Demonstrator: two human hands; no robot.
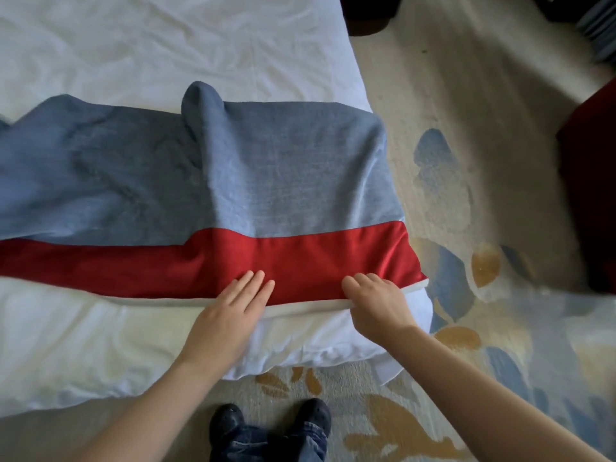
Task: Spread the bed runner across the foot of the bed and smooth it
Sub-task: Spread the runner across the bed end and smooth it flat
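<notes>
The bed runner (pixel 300 181) looks soft, light and floppy. The left hand (pixel 230 308) presses flat; the right hand (pixel 376 301) pinches its near edge, a good hold.

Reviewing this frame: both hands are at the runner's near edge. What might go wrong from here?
1. The right hand grips the edge of the bed runner; a hard pull might drag it askew.
2. The raised fold in the blue part lies beyond both hands, so it may stay unsmoothed.
3. The left hand, flat on the red band, might bunch the white duvet underneath.
</notes>
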